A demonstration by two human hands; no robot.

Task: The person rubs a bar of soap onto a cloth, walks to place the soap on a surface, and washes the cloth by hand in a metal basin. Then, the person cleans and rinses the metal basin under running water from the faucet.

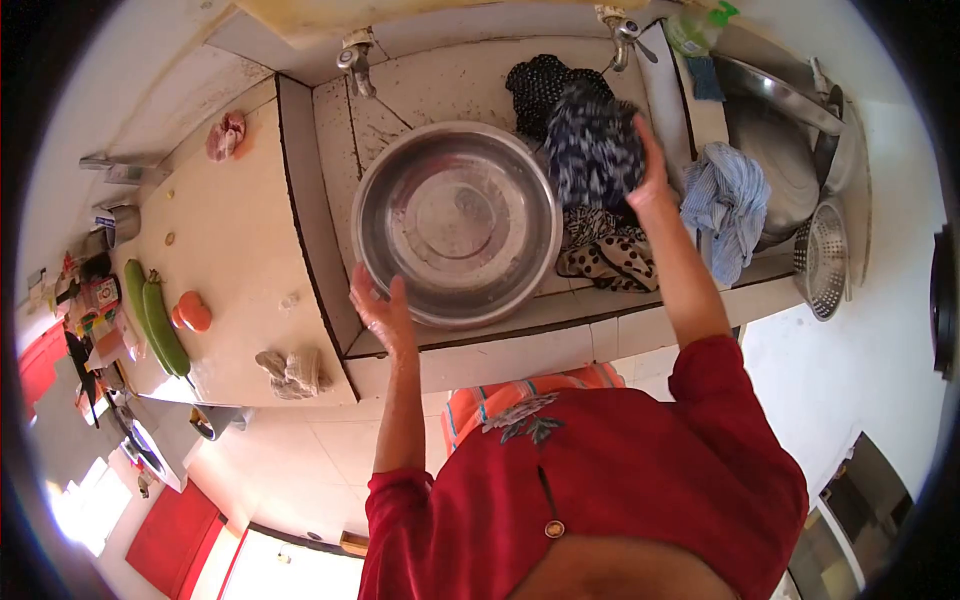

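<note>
In the tiled sink sits a wide metal basin (455, 222), with only a wet sheen visible on its bottom. My left hand (385, 315) is at its lower left rim, fingers apart and holding nothing. On the right, my right hand (650, 170) grips a bunched dark blue and white patterned cloth (595, 150), slightly blurred. Behind that cloth lies a black dotted cloth (545, 90). A beige cloth with black spots (615, 262) is heaped below it, close to the sink's front edge.
Two taps (355, 60) (622, 35) stand over the sink. Right of it are a striped blue cloth (725, 200), metal pans and a colander (822, 262). The left counter holds green gourds (160, 325), tomatoes (192, 312) and a crumpled rag (290, 373).
</note>
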